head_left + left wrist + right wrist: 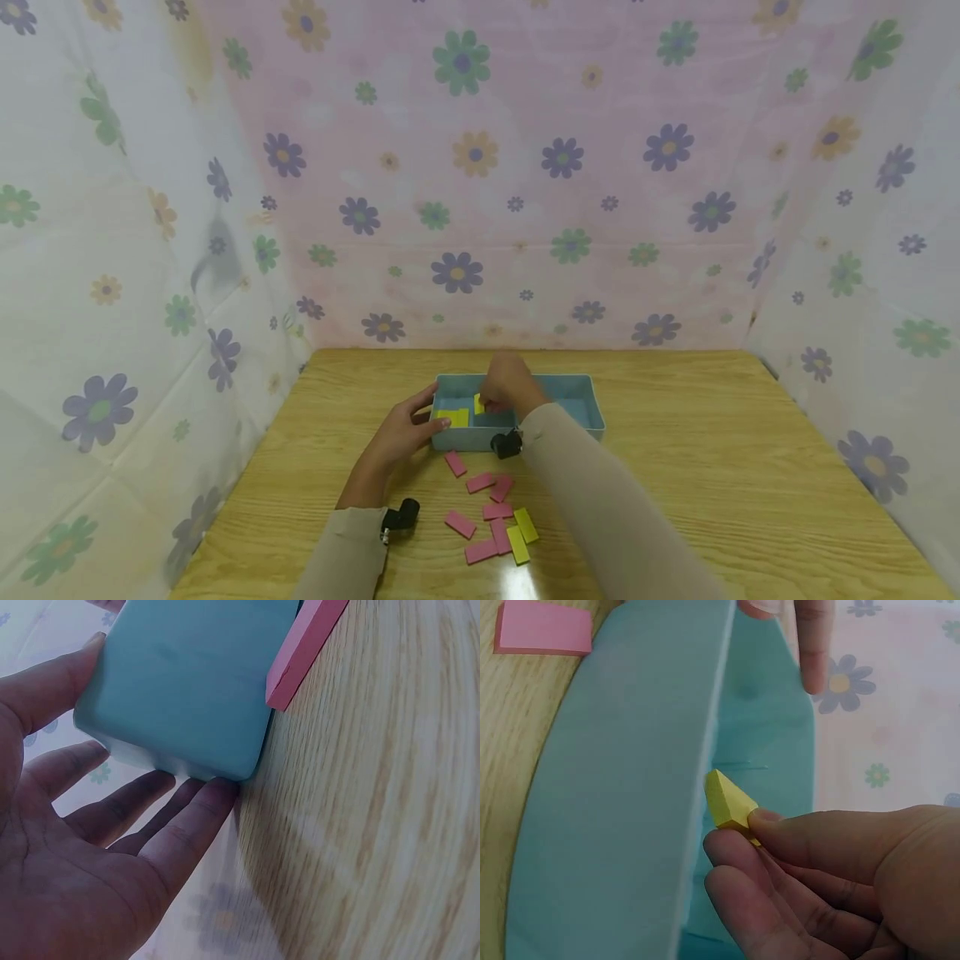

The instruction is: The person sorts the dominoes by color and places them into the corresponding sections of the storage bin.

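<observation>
A light blue rectangular box [468, 439] stands on the wooden table. My left hand [405, 431] holds its left end, the thumb over the front rim and the fingers against the end wall; the left wrist view shows this hand [97, 832] spread around the corner. Inside the box, at its left end, lie yellow blocks [453, 417]. My right hand [510, 385] reaches into the box from above. Between thumb and fingertips it pinches a yellow block [730, 801], just behind the front wall. The right hand's fingers are mostly hidden in the head view.
Several pink blocks [460, 524] lie scattered on the table [690, 483] before the box. Two yellow blocks [526, 525] lie by them, near the right forearm. One pink block [300, 660] is close to the box's front wall. Flower-patterned cloth [510, 183] surrounds the table's back and sides.
</observation>
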Tool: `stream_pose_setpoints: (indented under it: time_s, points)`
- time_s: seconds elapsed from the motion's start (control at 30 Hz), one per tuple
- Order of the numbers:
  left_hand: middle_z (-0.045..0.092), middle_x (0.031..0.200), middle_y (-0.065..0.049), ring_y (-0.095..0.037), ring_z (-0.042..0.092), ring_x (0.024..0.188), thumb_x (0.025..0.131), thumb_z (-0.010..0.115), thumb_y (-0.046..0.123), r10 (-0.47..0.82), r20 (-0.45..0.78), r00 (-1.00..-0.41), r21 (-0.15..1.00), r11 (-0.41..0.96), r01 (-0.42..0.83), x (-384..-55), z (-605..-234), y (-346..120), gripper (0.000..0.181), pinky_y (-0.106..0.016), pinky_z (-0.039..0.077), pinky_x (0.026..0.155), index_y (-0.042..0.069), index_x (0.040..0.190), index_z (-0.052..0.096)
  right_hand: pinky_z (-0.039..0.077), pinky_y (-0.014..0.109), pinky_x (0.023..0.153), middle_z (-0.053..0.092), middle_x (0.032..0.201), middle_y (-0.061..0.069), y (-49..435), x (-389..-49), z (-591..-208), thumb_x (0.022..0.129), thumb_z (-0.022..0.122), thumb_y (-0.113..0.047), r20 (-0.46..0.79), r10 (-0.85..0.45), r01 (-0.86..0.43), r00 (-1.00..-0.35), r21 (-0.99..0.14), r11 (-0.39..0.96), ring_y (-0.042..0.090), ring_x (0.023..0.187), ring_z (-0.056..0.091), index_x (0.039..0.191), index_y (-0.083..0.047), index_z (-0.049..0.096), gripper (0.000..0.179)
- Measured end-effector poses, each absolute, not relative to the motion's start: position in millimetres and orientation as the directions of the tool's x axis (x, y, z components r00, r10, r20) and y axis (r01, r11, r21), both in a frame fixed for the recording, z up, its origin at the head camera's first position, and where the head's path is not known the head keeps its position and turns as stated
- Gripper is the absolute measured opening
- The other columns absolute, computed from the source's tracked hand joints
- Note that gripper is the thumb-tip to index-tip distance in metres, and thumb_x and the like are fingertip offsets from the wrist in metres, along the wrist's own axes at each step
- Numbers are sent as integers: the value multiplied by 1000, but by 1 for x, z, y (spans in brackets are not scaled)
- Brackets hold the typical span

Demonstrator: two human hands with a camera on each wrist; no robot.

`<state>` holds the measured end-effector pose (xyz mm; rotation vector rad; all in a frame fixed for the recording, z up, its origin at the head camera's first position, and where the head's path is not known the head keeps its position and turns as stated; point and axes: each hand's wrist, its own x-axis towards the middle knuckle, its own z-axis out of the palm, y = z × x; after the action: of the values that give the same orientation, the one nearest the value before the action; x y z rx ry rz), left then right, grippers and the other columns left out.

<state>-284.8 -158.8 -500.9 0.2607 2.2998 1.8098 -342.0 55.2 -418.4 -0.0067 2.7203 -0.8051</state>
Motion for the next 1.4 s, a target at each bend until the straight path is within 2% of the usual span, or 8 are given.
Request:
stream_pose_setpoints:
  time_s: [0.4,0.77,1.1,1.4]
  points:
    - [31,168,-16,-43,39,150,98,74,24,271,-50,-961,975,222,12,-284,-501,-159,78,-51,52,108,24,164,32,57,28,54,72,61,6,45,-341,-430,83,85,-5,-291,-93,55,-952,-461,885,17,55,72,72,-2,73,17]
    - [30,168,-18,-44,38,150,99,74,24,286,-48,-957,974,224,18,-282,-498,-160,79,-51,52,107,22,165,30,57,29,51,73,69,11,40,-343,-437,84,85,-5,-307,-70,94,-949,-491,866,22,65,76,84,3,75,12]
    - [28,169,-19,-44,37,150,100,72,19,299,-44,-953,979,202,19,-283,-498,-159,78,-51,51,108,20,165,29,57,31,50,73,74,13,40,-345,-440,84,84,-2,-313,-62,111,-948,-506,856,26,68,76,83,3,75,10]
    - [28,168,-20,-46,38,149,100,71,18,298,-33,-954,980,196,27,-284,-498,-159,77,-52,51,108,20,165,30,54,29,46,69,73,12,37,-345,-438,80,85,0,-313,-43,117,-949,-476,871,23,62,74,82,2,74,11]
